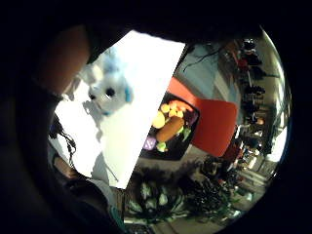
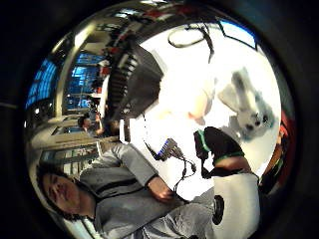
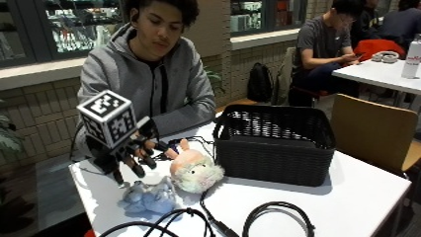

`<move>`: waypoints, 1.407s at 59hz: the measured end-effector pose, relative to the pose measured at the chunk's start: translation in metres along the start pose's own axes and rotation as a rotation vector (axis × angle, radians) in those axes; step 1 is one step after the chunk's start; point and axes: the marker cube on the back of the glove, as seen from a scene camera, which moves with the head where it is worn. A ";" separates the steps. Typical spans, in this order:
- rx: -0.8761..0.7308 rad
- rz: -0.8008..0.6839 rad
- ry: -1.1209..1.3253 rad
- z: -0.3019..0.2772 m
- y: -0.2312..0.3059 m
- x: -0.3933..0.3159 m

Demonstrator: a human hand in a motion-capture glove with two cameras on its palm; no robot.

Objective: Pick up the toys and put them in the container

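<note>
A person sits at a white desk [image 3: 368, 197]. Their gloved right hand [image 3: 139, 153] hangs above it with the fingers pointing down, loosely spread and holding nothing.

Two plush toys lie on the desk. A grey-blue plush animal [image 3: 150, 196] lies just below and in front of the hand. A pink-and-cream plush bunny [image 3: 194, 170] with a small upright ear sits just beside the hand, between it and the container, and seems to touch the grey-blue one. The palm views are dim, but one shows a pale toy with dark bead eyes lying on the desk under the palm.

Both toys look fluffy, rounded and light. They should squash easily and be neither slippery nor fragile. The plump body of either one is the best place to take hold, since ears or limbs would flop.

The container is a black woven basket [image 3: 273, 158], rectangular, stiff-walled and open at the top. It stands on the far side of the bunny from the hand. Black cable loops [image 3: 276, 217] lie on the desk nearer the camera.
</note>
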 end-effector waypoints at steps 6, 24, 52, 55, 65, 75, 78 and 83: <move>-0.055 0.022 0.042 0.032 -0.020 0.014; 0.059 0.032 0.095 0.071 -0.060 0.037; 0.323 0.021 0.258 0.066 -0.067 0.031; 0.355 0.029 0.225 0.053 -0.064 0.029; 0.551 -0.031 0.111 -0.017 -0.049 -0.008; 0.647 -0.279 0.140 -0.053 -0.045 -0.111; 0.639 -0.363 0.165 -0.054 -0.044 -0.146; 0.606 -0.470 0.127 -0.055 -0.054 -0.195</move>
